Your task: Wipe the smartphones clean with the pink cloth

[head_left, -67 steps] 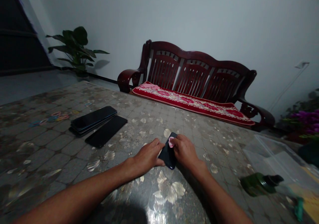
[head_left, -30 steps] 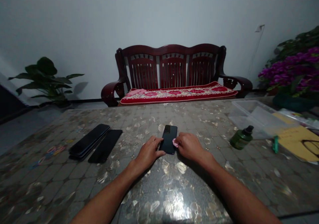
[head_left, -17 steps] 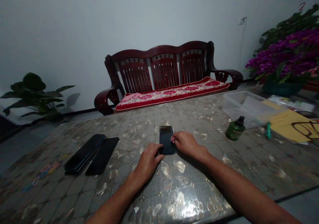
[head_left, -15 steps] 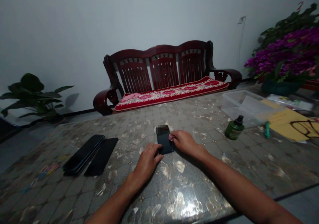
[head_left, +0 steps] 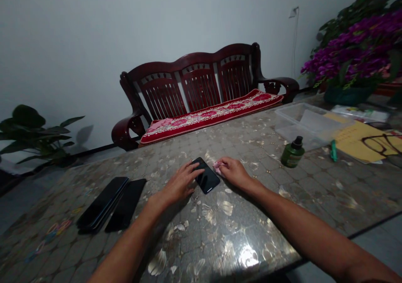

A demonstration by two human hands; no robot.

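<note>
A dark smartphone (head_left: 207, 180) lies at a slant on the patterned tabletop between my two hands. My left hand (head_left: 181, 181) is at the phone's left side, fingers stretched out and apart over its upper edge, the thumb lower down beside it. Whether those fingertips press on the screen I cannot tell. Just right of the phone, my right hand (head_left: 232, 172) is closed on a small pink cloth (head_left: 217, 165), bunched at the fingertips. Further left, a stack of dark phones (head_left: 102, 203) lies beside another flat black phone (head_left: 127, 205).
A green bottle (head_left: 292, 153) with a black cap stands right of my right hand. Behind it are a clear plastic box (head_left: 282, 128), a green pen (head_left: 333, 151), yellow paper (head_left: 348, 138) and eyeglasses (head_left: 375, 146). Coloured bands (head_left: 58, 228) lie at left. A wooden bench (head_left: 201, 90) stands beyond the table.
The phone has turned to a slant. My left hand has shifted from its lower left corner to its upper left, fingers more spread. The cloth in my right hand is off the screen.
</note>
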